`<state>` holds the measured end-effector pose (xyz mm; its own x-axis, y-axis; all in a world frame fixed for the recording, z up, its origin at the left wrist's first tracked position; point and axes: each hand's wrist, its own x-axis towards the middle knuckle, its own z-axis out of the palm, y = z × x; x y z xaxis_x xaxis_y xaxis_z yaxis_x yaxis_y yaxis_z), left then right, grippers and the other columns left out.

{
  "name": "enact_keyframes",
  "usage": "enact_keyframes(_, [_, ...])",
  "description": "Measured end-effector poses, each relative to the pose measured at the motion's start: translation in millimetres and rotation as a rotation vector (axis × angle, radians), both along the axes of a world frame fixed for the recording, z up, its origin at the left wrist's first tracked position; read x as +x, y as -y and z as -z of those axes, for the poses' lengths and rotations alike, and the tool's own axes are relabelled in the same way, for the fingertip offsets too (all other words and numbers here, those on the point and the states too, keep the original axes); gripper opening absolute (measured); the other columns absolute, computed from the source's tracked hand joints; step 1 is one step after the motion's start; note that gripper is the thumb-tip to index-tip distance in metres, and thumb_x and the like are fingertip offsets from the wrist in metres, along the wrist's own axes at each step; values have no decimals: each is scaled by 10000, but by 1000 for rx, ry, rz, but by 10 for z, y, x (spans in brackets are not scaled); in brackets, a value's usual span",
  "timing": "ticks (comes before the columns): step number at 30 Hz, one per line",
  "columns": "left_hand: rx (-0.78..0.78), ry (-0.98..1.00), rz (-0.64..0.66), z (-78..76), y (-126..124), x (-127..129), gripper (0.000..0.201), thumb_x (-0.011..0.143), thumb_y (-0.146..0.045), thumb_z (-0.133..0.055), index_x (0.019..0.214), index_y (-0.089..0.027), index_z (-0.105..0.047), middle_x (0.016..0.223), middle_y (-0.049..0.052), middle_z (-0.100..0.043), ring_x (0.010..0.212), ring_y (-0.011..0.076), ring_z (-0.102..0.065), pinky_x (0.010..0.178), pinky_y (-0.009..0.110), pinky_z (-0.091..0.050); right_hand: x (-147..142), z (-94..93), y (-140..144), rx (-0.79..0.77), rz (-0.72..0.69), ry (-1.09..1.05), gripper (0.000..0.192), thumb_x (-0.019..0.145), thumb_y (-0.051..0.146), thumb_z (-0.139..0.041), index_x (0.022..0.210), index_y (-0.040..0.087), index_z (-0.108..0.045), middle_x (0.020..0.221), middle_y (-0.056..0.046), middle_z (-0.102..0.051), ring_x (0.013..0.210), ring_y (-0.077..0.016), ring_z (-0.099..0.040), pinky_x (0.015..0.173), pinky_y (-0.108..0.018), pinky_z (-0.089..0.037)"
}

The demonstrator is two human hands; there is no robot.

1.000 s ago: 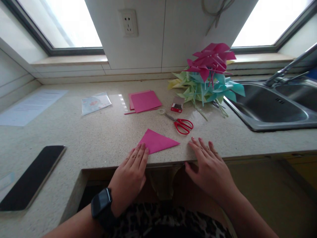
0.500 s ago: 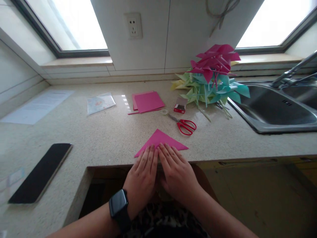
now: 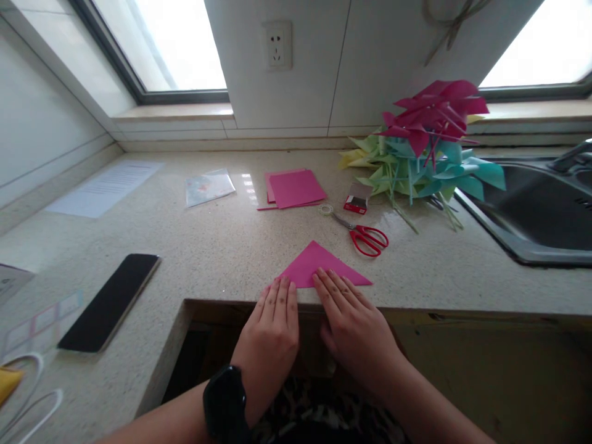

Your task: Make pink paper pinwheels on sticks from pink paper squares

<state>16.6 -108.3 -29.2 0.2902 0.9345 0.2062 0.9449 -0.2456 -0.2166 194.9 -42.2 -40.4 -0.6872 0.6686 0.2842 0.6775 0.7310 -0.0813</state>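
A pink sheet of paper, folded into a triangle, lies near the counter's front edge with its peak pointing away from me. My left hand rests flat with straight fingers on the triangle's left corner, covering it. On the right half of the long folded edge press the stretched fingers of my right hand. Neither hand grips anything. Just beyond the triangle to the right lie red-handled scissors, their blade tip by a small roll of tape.
Pink square sheets lie behind the triangle, beside a small red box. Paper pinwheels are piled at the back right near the sink. A black phone, a clear packet and a printed sheet are to the left.
My hands have moved apart along the folded edge, the left toward the left corner and the right toward the right. The camera view has turned left.
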Motion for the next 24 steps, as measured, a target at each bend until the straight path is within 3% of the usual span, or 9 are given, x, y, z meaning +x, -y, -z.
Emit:
enact_keyframes(14, [31, -12, 31, -104, 78, -247, 497, 911, -150, -484, 1345, 71, -582, 1364, 312, -597, 1225, 363, -647, 1015, 493, -559, 557, -40, 13, 40, 150, 113, 616, 907, 155, -472, 1514, 67, -414, 1569, -127, -444, 1458, -240, -416, 1240, -479, -298])
enact_keyframes(24, [8, -4, 47, -110, 72, -297, 495, 916, -176, -507, 1349, 50, -586, 1367, 287, -609, 1232, 342, -646, 1035, 481, -549, 716, -86, 36, 87, 191, 96, 614, 893, 144, -515, 1503, 120, -451, 1536, -80, -502, 1430, -308, -449, 1212, -541, -320])
